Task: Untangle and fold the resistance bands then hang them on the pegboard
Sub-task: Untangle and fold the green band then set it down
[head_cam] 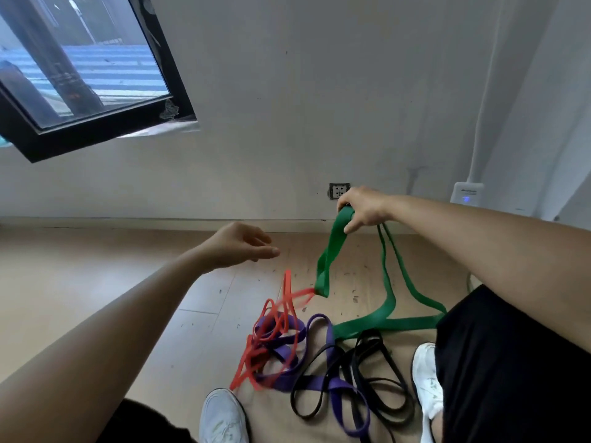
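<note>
Clearly right hand point(364, 209) grips green band point(332, 247), left hand point(240, 246) open beside it. Pulling could cinch the snagged red band point(287, 284)

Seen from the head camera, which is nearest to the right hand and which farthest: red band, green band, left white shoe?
1. The green band, gripped in the right hand.
2. The red band, below, leftward.
3. The left white shoe, at the bottom edge.

One green band point(383, 321), one red band point(287, 284), one purple band point(340, 385), one black band point(367, 334), two white shoes point(222, 417) point(427, 375).
</note>
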